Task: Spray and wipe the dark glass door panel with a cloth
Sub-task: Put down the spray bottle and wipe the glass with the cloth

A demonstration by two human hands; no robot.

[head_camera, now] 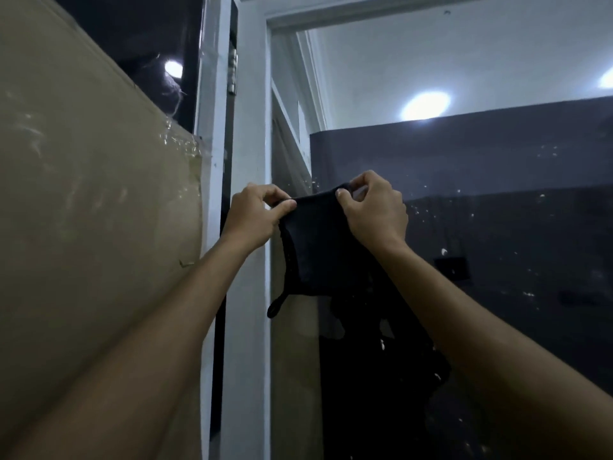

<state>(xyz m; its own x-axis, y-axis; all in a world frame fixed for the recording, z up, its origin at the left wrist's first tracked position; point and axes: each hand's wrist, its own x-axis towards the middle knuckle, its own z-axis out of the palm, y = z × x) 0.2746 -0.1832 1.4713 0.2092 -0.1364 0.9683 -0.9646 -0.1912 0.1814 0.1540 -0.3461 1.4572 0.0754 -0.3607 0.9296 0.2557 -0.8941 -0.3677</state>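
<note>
Both hands are reaching up in front of the person and are holding a black cloth [316, 240] by its top edge. The left hand [253, 219] is pinching the left corner between thumb and curled fingers, and the right hand [373, 209] is pinching the right corner in the same way, so both hands are closed on the fabric. The cloth is hanging down between them, stretched a little at the top, and a small loop [275, 305] is dangling from its lower left corner. The cloth is hanging in front of the dark glass door panel [497, 227], which is carrying many small pale spots and is reflecting two round ceiling lights. I cannot tell if the cloth is touching the glass. Just left of the hands a white door frame [247, 127] is standing upright, and further left a beige panel [93, 194] is filling the view.
</note>
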